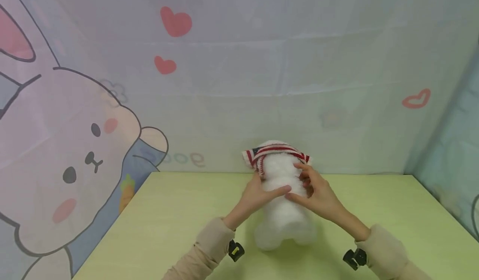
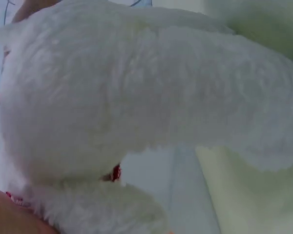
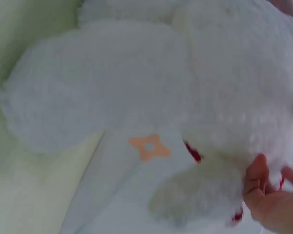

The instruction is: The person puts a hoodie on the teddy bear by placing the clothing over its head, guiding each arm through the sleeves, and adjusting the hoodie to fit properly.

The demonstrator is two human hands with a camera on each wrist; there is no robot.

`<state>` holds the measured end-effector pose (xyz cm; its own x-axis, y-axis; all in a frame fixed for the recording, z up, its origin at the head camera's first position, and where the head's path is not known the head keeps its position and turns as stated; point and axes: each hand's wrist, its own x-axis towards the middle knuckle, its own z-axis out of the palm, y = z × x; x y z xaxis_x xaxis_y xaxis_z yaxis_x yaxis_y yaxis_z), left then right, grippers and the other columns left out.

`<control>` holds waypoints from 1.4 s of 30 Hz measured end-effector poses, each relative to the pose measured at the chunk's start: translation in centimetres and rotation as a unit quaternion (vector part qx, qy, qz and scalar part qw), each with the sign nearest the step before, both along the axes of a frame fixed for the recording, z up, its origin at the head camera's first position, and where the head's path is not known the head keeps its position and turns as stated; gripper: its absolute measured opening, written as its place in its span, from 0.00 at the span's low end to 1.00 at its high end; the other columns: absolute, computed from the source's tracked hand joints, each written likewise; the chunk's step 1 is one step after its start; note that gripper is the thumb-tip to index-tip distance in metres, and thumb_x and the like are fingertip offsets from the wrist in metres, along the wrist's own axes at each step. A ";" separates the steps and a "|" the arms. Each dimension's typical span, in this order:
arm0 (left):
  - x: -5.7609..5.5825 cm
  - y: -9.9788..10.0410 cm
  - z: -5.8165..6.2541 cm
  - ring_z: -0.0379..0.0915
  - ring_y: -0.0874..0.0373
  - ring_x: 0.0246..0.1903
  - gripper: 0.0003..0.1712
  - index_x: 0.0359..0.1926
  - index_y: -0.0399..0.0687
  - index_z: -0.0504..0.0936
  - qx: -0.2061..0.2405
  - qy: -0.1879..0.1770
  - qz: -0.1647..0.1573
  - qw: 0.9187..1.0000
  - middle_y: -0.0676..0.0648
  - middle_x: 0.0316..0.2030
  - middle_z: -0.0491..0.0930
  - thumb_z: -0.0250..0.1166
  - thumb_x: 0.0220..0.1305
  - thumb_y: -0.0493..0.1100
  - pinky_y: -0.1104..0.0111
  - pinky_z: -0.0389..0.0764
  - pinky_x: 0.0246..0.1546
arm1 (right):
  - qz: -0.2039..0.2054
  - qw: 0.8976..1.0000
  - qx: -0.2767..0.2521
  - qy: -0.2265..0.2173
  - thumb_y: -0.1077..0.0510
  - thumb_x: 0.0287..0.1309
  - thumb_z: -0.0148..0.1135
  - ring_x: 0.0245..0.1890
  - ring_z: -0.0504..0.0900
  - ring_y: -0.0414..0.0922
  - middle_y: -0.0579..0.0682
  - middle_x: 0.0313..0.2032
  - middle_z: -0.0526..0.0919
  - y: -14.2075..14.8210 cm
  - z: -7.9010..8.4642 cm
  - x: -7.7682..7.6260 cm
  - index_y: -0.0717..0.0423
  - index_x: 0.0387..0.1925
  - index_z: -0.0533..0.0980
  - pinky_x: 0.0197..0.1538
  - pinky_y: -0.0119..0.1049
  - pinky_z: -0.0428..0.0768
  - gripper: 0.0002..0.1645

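A white fluffy plush toy (image 1: pixel 286 217) is upright at the middle of the table, its two stubby legs toward me. A knitted piece with red and white stripes (image 1: pixel 278 148) lies across its top and spreads out at both sides. My left hand (image 1: pixel 255 195) holds the toy's left side in the head view, thumb over the front and fingers hidden behind. On the opposite side my right hand (image 1: pixel 322 193) grips it, thumb on the front, fingers bent at the upper edge. White fur (image 2: pixel 112 92) fills most of the left wrist view. Curled right fingers (image 3: pixel 256 178) touch the toy near red trim.
A pale yellow-green table (image 1: pixel 179 213) lies under the toy. Behind it hangs a light cloth (image 1: pixel 239 117) printed with hearts and a large cartoon rabbit. Another cloth (image 1: pixel 458 163) borders the right side, and a dark cable (image 1: pixel 474 217) hangs at the far right edge.
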<state>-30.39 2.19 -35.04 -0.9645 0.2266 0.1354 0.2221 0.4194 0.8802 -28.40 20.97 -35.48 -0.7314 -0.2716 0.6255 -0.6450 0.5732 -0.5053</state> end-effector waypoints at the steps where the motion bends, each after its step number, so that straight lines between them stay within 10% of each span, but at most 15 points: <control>1: 0.1 0.1 -0.1 0.60 0.47 0.60 0.62 0.68 0.47 0.44 0.006 0.001 0.004 1.000 0.39 0.63 0.60 0.66 0.39 0.67 0.52 0.65 0.56 | 0.019 1.000 0.009 0.006 0.60 0.44 0.67 0.31 0.67 0.39 0.47 0.34 0.73 0.3 0.1 0.0 0.56 0.57 0.64 0.31 0.28 0.68 0.37; 5: 0.0 0.2 -0.9 0.59 0.46 0.60 0.67 0.69 0.50 0.39 0.043 -0.001 0.027 0.999 0.39 0.63 0.58 0.71 0.35 0.63 0.51 0.65 0.56 | 0.041 0.999 0.011 0.024 0.68 0.50 0.59 0.37 0.71 0.41 0.46 0.33 0.77 1.2 0.3 -0.3 0.55 0.53 0.70 0.36 0.34 0.70 0.25; 11: 0.2 0.5 -0.9 0.64 0.44 0.55 0.62 0.67 0.44 0.46 0.043 0.022 0.038 0.998 0.38 0.59 0.64 0.72 0.35 0.57 0.52 0.68 0.52 | -0.071 0.990 -0.007 0.125 0.72 0.41 0.61 0.29 0.72 0.41 0.52 0.30 0.72 0.5 0.3 -1.6 0.59 0.40 0.72 0.29 0.34 0.75 0.19; 19: 0.6 0.7 -0.7 0.64 0.46 0.56 0.61 0.68 0.51 0.46 0.039 0.029 0.034 0.998 0.42 0.60 0.65 0.71 0.37 0.58 0.49 0.65 0.53 | -0.132 0.971 0.064 0.190 0.74 0.41 0.58 0.22 0.71 0.43 0.59 0.35 0.76 0.4 1.2 -2.2 0.64 0.46 0.69 0.22 0.32 0.71 0.24; 28: 0.9 1.1 -0.7 0.64 0.43 0.56 0.59 0.66 0.47 0.50 -0.004 0.045 0.078 0.996 0.40 0.59 0.66 0.70 0.37 0.61 0.42 0.61 0.53 | -0.184 0.893 0.271 0.309 0.72 0.37 0.67 0.36 0.79 0.58 0.68 0.41 0.77 0.8 1.8 -1.6 0.72 0.46 0.71 0.30 0.41 0.80 0.28; 33: 0.8 1.0 -0.7 0.64 0.43 0.56 0.58 0.66 0.46 0.51 -0.010 0.046 0.077 0.996 0.41 0.59 0.66 0.70 0.38 0.62 0.42 0.59 0.53 | -0.201 0.867 0.281 0.358 0.71 0.36 0.67 0.30 0.77 0.57 0.66 0.36 0.78 0.8 2.1 -2.1 0.73 0.43 0.73 0.26 0.39 0.79 0.26; 36: 0.8 1.0 -0.7 0.64 0.43 0.56 0.59 0.66 0.46 0.50 -0.009 0.049 0.077 0.996 0.41 0.59 0.66 0.69 0.38 0.63 0.41 0.57 0.54 | -0.185 0.876 0.219 0.387 0.72 0.35 0.67 0.27 0.77 0.55 0.63 0.30 0.79 0.7 2.3 -2.4 0.73 0.37 0.75 0.27 0.41 0.79 0.19; 42: 1.0 1.0 -0.8 0.65 0.43 0.55 0.58 0.66 0.44 0.51 -0.008 0.049 0.082 0.995 0.40 0.58 0.68 0.68 0.38 0.63 0.41 0.58 0.53 | -0.116 0.929 0.058 0.346 0.73 0.37 0.59 0.27 0.76 0.49 0.56 0.26 0.78 -0.1 2.9 -1.4 0.64 0.27 0.77 0.29 0.38 0.75 0.09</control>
